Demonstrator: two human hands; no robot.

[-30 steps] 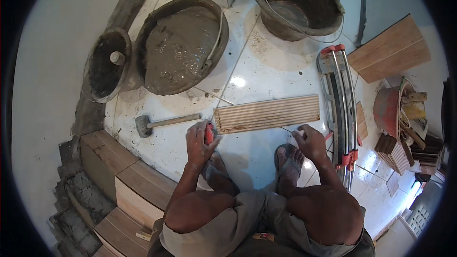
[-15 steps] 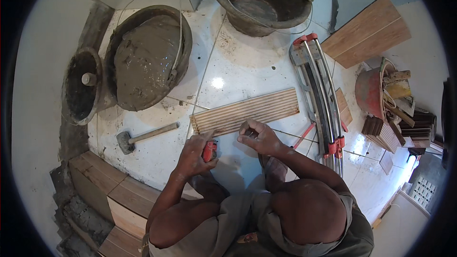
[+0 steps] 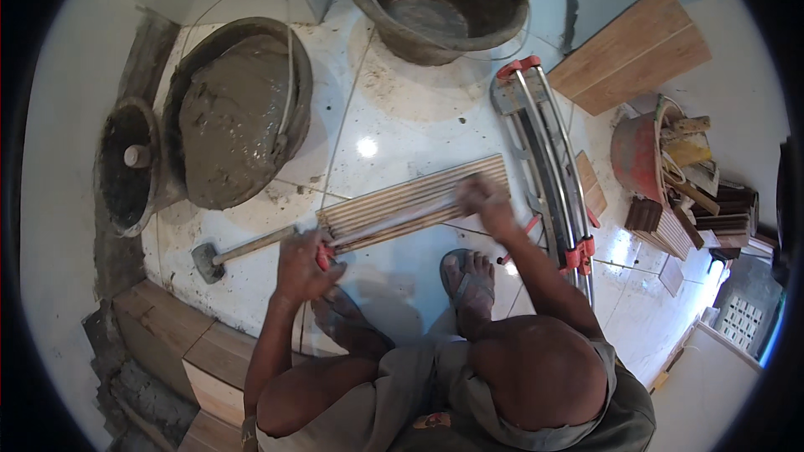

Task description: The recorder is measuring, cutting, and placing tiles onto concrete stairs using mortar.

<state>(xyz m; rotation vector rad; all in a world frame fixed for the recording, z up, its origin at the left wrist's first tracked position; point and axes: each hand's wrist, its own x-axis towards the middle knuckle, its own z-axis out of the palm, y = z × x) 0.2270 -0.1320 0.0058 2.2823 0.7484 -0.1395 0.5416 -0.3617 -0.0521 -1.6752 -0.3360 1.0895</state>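
Note:
My left hand (image 3: 300,269) is closed around a red tape measure (image 3: 323,257) at the left end of a ribbed beige-brown tile strip (image 3: 368,203). The pale tape blade (image 3: 394,222) runs out from the case, slanting up to the right over the strip. Its far end meets my right hand (image 3: 488,205), whose fingers are closed on it near the strip's right end and blurred by motion. Left of the tape case, a mallet (image 3: 251,249) with a wooden handle lies on the floor, the handle end close to my left hand.
A bucket of wet mortar (image 3: 226,117) and a smaller dark bucket (image 3: 126,176) stand at left. Another bucket (image 3: 435,42) is at the back. A tile cutter (image 3: 548,159) lies to the right, before wood-look tiles (image 3: 636,50) and a red tool bucket (image 3: 634,155).
My right hand has moved right, drawing the tape blade out across the ribbed strip. The left hand with the tape case has shifted left and slightly down. The whole view has shifted a little.

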